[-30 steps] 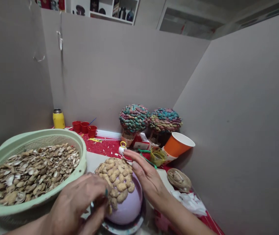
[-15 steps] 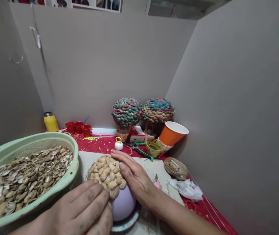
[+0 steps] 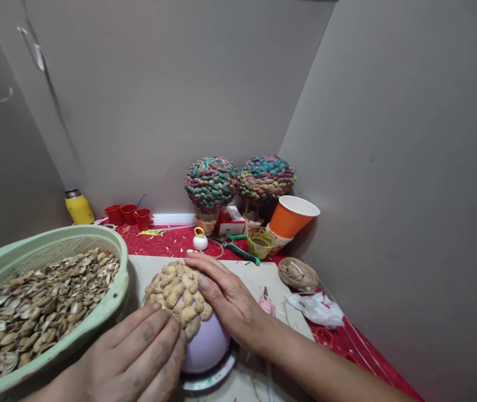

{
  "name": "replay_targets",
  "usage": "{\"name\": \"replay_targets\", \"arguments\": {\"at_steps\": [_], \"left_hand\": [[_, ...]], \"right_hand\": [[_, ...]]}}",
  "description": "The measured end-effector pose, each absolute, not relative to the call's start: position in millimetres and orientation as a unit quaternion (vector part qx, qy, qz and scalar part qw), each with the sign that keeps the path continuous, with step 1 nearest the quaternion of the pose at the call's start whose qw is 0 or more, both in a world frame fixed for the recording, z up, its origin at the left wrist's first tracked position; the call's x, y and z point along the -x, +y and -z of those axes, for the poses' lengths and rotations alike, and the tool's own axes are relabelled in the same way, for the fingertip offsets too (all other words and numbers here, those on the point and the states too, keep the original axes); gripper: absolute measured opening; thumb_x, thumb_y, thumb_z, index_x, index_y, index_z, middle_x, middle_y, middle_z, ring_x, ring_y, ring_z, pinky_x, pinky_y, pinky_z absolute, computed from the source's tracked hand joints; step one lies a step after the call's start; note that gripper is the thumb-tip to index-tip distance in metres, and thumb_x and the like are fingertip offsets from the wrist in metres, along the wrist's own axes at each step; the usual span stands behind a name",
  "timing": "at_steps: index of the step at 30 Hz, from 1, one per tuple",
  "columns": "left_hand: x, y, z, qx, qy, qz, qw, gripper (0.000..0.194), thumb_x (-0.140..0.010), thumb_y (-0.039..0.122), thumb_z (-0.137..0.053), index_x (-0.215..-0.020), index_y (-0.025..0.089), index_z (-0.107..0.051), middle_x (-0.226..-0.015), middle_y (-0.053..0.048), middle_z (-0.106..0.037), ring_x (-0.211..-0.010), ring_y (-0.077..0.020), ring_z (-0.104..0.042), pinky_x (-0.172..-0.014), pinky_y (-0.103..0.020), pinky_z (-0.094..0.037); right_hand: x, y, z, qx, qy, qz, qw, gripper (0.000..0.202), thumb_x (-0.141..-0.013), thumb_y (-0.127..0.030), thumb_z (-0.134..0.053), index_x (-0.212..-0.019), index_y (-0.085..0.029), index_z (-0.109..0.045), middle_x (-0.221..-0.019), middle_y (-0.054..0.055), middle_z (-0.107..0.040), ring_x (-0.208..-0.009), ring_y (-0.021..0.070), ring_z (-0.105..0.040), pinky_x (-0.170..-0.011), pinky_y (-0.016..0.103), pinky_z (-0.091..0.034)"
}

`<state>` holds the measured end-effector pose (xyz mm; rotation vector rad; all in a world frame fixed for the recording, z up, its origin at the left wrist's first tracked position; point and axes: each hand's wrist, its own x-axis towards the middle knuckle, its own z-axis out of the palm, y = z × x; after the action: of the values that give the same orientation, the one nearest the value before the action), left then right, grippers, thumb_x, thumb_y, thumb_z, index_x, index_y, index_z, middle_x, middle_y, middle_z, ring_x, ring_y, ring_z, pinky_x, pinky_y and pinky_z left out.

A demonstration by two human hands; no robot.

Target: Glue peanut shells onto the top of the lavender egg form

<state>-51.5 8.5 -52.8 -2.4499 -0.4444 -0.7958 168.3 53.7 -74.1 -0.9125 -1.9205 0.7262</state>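
A smooth lilac ball, its upper part covered with tan peanut shells, rests in a paint-stained, pale-rimmed dish. My right hand lies curved over the ball's right and far side, holding it, with the thumb on the shells. On the near left side my left hand is closed, its fingers together and their tips against the shells. Its thumb and whatever it pinches are hidden. To the left stands a green basket of loose peanut shells.
Behind are two colourful shell-covered balls on stands, red cups, a yellow bottle, green-handled pliers and an orange paper cup. A pink glue gun, twine and a white plastic bag lie at right.
The view has tipped down and shifted slightly, so the scene sits a little higher and further left. Both hands keep their places on the ball.
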Motion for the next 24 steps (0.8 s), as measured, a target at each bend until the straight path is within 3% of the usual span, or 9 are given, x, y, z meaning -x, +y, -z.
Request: {"name": "replay_targets", "arguments": {"at_steps": [6,12,15,18,21,24], "left_hand": [[52,11,64,0.899,-0.151,0.333,0.242,0.037,-0.098,0.007,-0.032,-0.1,0.013,-0.069,-0.095,-0.003,-0.079,-0.102,-0.0185,-0.069,-0.114,-0.038,-0.034],[54,3,67,0.897,-0.206,0.345,0.185,0.028,-0.098,0.013,-0.04,-0.101,0.018,-0.067,-0.099,-0.002,-0.08,-0.111,-0.0142,-0.066,-0.114,-0.031,-0.035],[63,1,72,0.882,-0.25,0.383,0.109,0.021,-0.095,0.017,-0.05,-0.111,0.022,-0.063,-0.106,-0.005,-0.078,-0.112,-0.0179,-0.066,-0.111,-0.036,-0.042],[67,6,75,0.844,-0.306,0.441,0.002,0.037,-0.092,0.016,-0.05,-0.128,0.025,-0.053,-0.129,-0.01,-0.066,-0.123,-0.0242,-0.058,-0.106,-0.044,-0.048],[60,16,74,0.798,-0.379,0.459,-0.096,0.037,-0.095,0.016,-0.046,-0.129,0.028,-0.052,-0.14,-0.007,-0.057,-0.128,-0.0218,-0.054,-0.107,-0.043,-0.045],[49,24,73,0.755,-0.439,0.452,-0.184,0.033,-0.098,0.026,-0.042,-0.128,0.03,-0.057,-0.145,-0.004,-0.054,-0.133,-0.0218,-0.048,-0.111,-0.048,-0.038]], "right_hand": [[-169,51,71,0.362,-0.78,-0.284,0.424,0.042,-0.1,-0.043,-0.043,-0.131,-0.018,-0.054,-0.141,0.012,-0.05,-0.133,0.0216,-0.043,-0.113,0.04,-0.032],[-171,49,69,0.372,-0.781,-0.277,0.418,0.04,-0.097,-0.04,-0.046,-0.13,-0.018,-0.054,-0.141,0.014,-0.05,-0.133,0.025,-0.044,-0.111,0.047,-0.034],[-172,47,68,0.378,-0.781,-0.273,0.415,0.04,-0.096,-0.04,-0.048,-0.13,-0.019,-0.055,-0.141,0.015,-0.051,-0.132,0.0259,-0.044,-0.11,0.048,-0.035],[-173,46,67,0.391,-0.78,-0.266,0.409,0.042,-0.096,-0.043,-0.049,-0.13,-0.02,-0.055,-0.142,0.015,-0.05,-0.132,0.0275,-0.045,-0.11,0.05,-0.035],[-175,44,66,0.403,-0.782,-0.252,0.404,0.044,-0.096,-0.045,-0.048,-0.131,-0.02,-0.054,-0.143,0.015,-0.05,-0.133,0.0285,-0.043,-0.111,0.051,-0.034],[-177,39,61,0.39,-0.788,-0.2,0.432,0.037,-0.096,-0.038,-0.052,-0.13,-0.024,-0.054,-0.14,0.012,-0.051,-0.131,0.026,-0.046,-0.108,0.046,-0.038]]}}
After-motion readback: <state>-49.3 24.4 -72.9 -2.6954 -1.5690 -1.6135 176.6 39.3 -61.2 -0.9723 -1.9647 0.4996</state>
